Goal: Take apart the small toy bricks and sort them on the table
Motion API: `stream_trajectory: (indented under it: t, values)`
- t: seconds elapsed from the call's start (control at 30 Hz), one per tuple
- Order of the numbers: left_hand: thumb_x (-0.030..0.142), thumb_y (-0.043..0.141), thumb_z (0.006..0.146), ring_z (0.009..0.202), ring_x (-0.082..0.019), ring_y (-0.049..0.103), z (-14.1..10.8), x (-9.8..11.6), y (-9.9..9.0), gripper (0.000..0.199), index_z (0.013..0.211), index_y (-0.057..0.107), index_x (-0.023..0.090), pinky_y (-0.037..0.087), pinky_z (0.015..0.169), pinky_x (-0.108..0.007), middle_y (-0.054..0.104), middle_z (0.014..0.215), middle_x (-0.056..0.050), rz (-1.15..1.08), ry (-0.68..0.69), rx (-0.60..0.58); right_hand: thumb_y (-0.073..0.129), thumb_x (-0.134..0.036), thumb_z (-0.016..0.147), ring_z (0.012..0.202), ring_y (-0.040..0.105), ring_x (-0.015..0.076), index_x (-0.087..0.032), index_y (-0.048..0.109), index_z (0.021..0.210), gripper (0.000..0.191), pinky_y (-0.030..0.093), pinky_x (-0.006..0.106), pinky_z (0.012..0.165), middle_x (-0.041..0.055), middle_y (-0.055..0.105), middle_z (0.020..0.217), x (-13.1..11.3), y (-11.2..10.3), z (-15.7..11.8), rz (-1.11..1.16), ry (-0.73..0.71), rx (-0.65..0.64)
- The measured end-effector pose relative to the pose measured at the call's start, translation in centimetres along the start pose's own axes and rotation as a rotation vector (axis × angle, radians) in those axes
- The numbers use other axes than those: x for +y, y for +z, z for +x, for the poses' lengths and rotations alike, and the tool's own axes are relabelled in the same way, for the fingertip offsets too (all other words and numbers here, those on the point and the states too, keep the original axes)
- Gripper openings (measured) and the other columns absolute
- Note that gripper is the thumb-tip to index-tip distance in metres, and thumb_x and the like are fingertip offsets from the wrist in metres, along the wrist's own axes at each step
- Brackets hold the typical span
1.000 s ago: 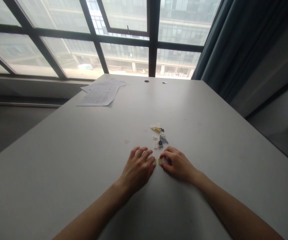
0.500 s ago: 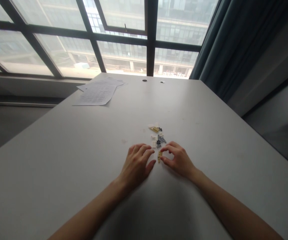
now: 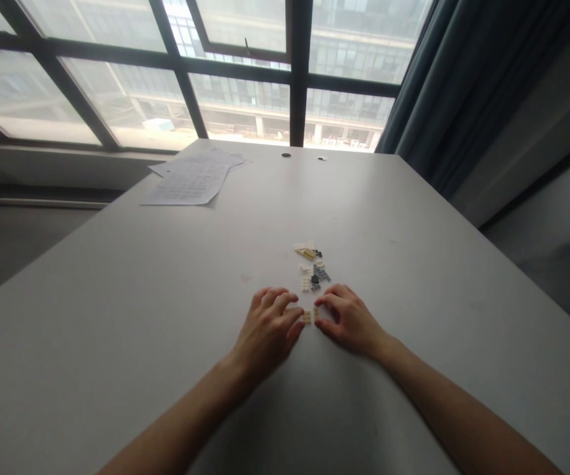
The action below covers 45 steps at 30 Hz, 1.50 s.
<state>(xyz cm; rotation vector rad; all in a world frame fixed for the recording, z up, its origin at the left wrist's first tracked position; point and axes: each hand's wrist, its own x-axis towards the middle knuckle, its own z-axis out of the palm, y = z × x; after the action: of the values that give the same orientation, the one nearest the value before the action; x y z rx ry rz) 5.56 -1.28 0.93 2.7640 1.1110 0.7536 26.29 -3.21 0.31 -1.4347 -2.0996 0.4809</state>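
Note:
On the white table, my left hand [image 3: 272, 324] has its thumb and index finger closed on a yellow studded brick piece [image 3: 307, 316]. Just right of it, a second, narrow yellow piece [image 3: 316, 313] is between the thumb and fingertips of my right hand [image 3: 347, 316]. A small gap separates the two pieces. Beyond my hands lie loose bricks: white ones [image 3: 305, 284], a dark one [image 3: 315, 280], grey ones [image 3: 321, 273] and a yellow one [image 3: 307, 254] farther back.
Printed paper sheets [image 3: 186, 181] lie at the table's back left. Two round holes, one of them here [image 3: 286, 156], are near the back edge of the table [image 3: 364, 198]. Behind stand a window and a dark blue curtain [image 3: 443, 86] on the right.
A yellow piece now shows at my left fingertips, which have closed on it. My right hand has shifted slightly, and its yellow piece looks more upright in view.

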Motion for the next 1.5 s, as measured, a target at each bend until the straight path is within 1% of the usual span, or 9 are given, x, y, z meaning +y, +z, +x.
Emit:
stream_trajectory:
  t: [0.17,0.8,0.9,1.07,1.17,1.23,1.3,1.4,1.5]
  values:
    - [0.025,0.057,0.088,0.108,-0.024,0.052,0.3,0.1,0.3,0.012,0.089,0.069,0.023,0.034,0.1,-0.047,0.066,0.106,-0.004,-0.011,-0.007,-0.025,0.068,-0.024,0.079,0.094,0.053,0.0218,-0.022,0.066,0.095,0.016,0.043,0.038,0.089,0.005,0.06,0.097,-0.1,0.4,0.0,-0.009,-0.021,0.002]
    - [0.026,0.059,0.086,0.107,-0.024,0.052,0.3,-0.1,0.4,0.011,0.092,0.067,0.023,0.035,0.099,-0.046,0.066,0.105,-0.004,-0.002,-0.009,-0.031,0.069,-0.024,0.078,0.095,0.053,0.0225,-0.021,0.068,0.093,0.015,0.041,0.039,0.089,0.0056,0.061,0.096,-0.1,0.4,0.0,0.035,-0.025,0.016]
    - [0.027,0.061,0.085,0.107,-0.025,0.053,0.2,-0.2,0.2,0.012,0.094,0.066,0.022,0.037,0.097,-0.045,0.066,0.106,-0.005,0.013,-0.007,-0.024,0.072,-0.025,0.075,0.089,0.054,0.0207,-0.022,0.07,0.088,0.014,0.042,0.037,0.083,0.0041,0.061,0.091,0.1,-0.1,0.4,0.265,0.064,0.043]
    - [0.022,0.059,0.086,0.107,-0.024,0.054,0.1,-0.2,0.1,0.011,0.094,0.067,0.022,0.035,0.1,-0.047,0.067,0.105,-0.005,0.034,0.055,0.06,0.068,-0.048,0.076,0.064,0.048,0.0123,-0.024,0.07,0.087,0.026,0.041,0.026,0.058,0.0008,0.06,0.08,0.8,-1.9,1.3,1.267,0.406,0.136]
    - [0.02,0.058,0.087,0.107,-0.023,0.055,0.1,0.0,0.2,0.012,0.094,0.067,0.023,0.034,0.102,-0.047,0.067,0.103,-0.004,0.035,0.111,0.105,0.072,-0.052,0.071,0.061,0.045,0.0108,-0.024,0.07,0.085,0.031,0.039,0.024,0.054,0.0006,0.06,0.081,1.0,-2.6,1.5,1.534,0.438,0.127]
    - [0.02,0.058,0.087,0.107,-0.023,0.055,0.0,0.0,0.2,0.013,0.096,0.067,0.024,0.034,0.102,-0.047,0.067,0.103,-0.003,0.034,0.122,0.111,0.072,-0.05,0.072,0.06,0.045,0.0107,-0.023,0.07,0.085,0.03,0.039,0.025,0.055,0.0001,0.059,0.077,1.0,-2.6,1.4,1.426,0.433,0.138]
    - [0.021,0.058,0.087,0.108,-0.023,0.055,0.0,0.1,0.3,0.015,0.099,0.066,0.025,0.033,0.102,-0.047,0.067,0.103,-0.003,0.036,0.128,0.104,0.073,-0.045,0.072,0.061,0.046,0.0113,-0.023,0.071,0.085,0.026,0.04,0.025,0.057,0.0,0.058,0.075,0.9,-2.4,1.2,1.094,0.362,0.139]
    - [0.021,0.057,0.088,0.108,-0.023,0.054,-0.1,0.0,0.3,0.018,0.102,0.066,0.025,0.033,0.103,-0.047,0.067,0.103,-0.003,0.042,0.144,0.088,0.074,-0.032,0.073,0.069,0.051,0.014,-0.022,0.071,0.087,0.017,0.044,0.028,0.065,0.0019,0.06,0.084,0.5,-1.8,0.8,0.48,0.14,0.106]
    - [0.022,0.057,0.088,0.107,-0.023,0.054,-0.2,0.0,0.3,0.019,0.104,0.066,0.026,0.034,0.102,-0.047,0.067,0.103,-0.004,0.05,0.147,0.072,0.071,-0.023,0.076,0.085,0.056,0.0182,-0.023,0.07,0.092,0.015,0.046,0.032,0.079,0.004,0.062,0.094,0.3,-1.0,0.3,0.148,-0.009,0.051]
